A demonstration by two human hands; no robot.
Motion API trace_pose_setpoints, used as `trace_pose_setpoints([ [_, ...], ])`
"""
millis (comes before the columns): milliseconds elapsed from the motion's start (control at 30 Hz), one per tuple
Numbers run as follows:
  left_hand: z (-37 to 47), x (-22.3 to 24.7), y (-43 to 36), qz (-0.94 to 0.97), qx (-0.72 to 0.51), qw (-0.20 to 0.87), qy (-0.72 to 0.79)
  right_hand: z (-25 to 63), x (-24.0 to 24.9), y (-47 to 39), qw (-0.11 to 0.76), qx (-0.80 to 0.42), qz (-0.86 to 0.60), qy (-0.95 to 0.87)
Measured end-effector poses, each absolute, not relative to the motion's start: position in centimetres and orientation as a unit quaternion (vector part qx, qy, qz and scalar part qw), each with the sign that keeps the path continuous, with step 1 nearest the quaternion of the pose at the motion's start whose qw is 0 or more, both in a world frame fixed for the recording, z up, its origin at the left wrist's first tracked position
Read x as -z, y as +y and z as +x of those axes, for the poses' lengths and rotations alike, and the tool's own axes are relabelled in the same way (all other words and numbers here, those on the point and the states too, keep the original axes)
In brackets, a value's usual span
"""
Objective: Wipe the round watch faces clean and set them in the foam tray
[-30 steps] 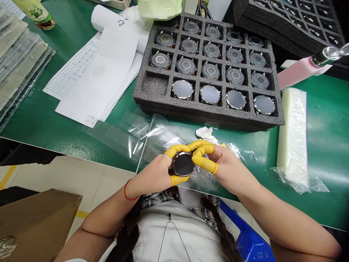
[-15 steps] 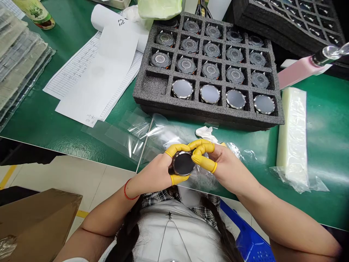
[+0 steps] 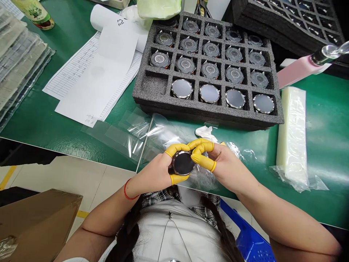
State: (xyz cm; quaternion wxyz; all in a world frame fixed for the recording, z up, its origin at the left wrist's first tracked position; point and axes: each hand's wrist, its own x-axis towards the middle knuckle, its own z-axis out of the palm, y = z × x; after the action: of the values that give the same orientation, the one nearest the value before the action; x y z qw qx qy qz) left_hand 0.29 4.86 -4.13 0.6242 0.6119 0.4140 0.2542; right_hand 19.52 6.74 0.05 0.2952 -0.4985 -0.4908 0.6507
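A strapless round smartwatch (image 3: 183,163), black-screened with a metal rim, is held over the front edge of the green table. My left hand (image 3: 156,171) grips it by the rim, with yellow finger cots on the thumb and a finger. At its right edge my right hand (image 3: 218,160) is closed, its cotted thumb and fingers pinching the rim; whether a thin film is between them I cannot tell. Behind both hands stands a black foam tray (image 3: 152,100) of watches. Most lie back up, the front row (image 3: 182,88) screen up, and the front-left pocket (image 3: 155,83) holds none.
Clear plastic film (image 3: 128,133) and a crumpled white scrap (image 3: 205,133) lie before the tray. Written sheets (image 3: 95,72) are at left, beside stacked plastic trays (image 3: 19,62). At right are a wrapped pale block (image 3: 291,127), a pink pump bottle (image 3: 297,71) and another foam tray (image 3: 272,27).
Almost nothing differs. Both hands keep their hold on the smartwatch, and the view has shifted very slightly.
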Motion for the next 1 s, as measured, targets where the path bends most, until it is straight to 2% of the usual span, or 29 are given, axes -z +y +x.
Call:
trace_pose_setpoints([
  [1000, 0.14, 3.99, 4.97, 0.601, -0.242, 0.635, 0.421, 19.47, 0.0, 6.66, 0.291, -0.641, -0.505, -0.499],
])
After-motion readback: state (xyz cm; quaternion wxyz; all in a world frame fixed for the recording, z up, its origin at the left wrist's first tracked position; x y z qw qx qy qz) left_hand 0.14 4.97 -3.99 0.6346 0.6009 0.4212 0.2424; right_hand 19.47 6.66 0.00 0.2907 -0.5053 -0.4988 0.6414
